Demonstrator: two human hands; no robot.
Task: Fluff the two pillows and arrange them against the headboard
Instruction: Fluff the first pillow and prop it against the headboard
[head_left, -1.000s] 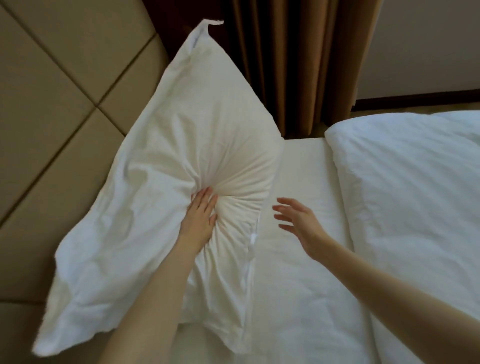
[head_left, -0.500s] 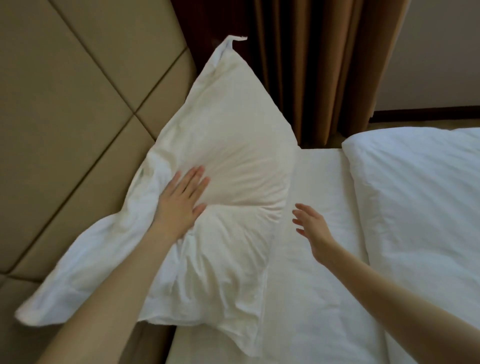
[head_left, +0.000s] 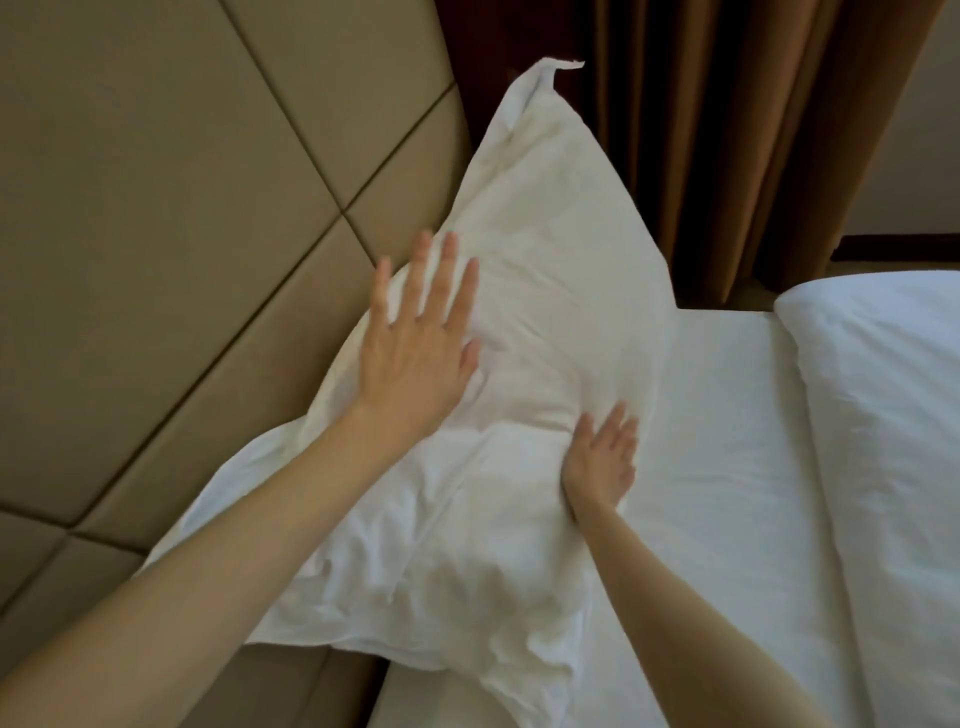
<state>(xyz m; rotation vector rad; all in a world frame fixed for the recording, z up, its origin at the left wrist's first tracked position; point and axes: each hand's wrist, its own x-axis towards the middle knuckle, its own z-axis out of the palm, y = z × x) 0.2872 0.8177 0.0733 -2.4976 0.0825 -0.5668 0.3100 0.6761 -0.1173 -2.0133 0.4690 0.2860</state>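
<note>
One white pillow (head_left: 545, 270) leans on its edge against the tan padded headboard (head_left: 171, 218), one corner pointing up toward the curtain. My left hand (head_left: 415, 343) is flat and spread over the pillow's upper left side, fingers apart, blurred from motion. My right hand (head_left: 600, 457) presses flat on the pillow's lower right side near the sheet. Neither hand grips the fabric. At the right edge lies a large white duvet or second pillow (head_left: 883, 415); I cannot tell which.
The white bed sheet (head_left: 717, 467) stretches between the pillow and the white bulk at right. Brown curtains (head_left: 727, 130) hang behind the bed's far side. A dark skirting strip (head_left: 898, 247) runs along the wall at right.
My left hand slid from the pillow's centre up toward its headboard side. My right hand came off the sheet and landed on the pillow. The view shifted right and closer.
</note>
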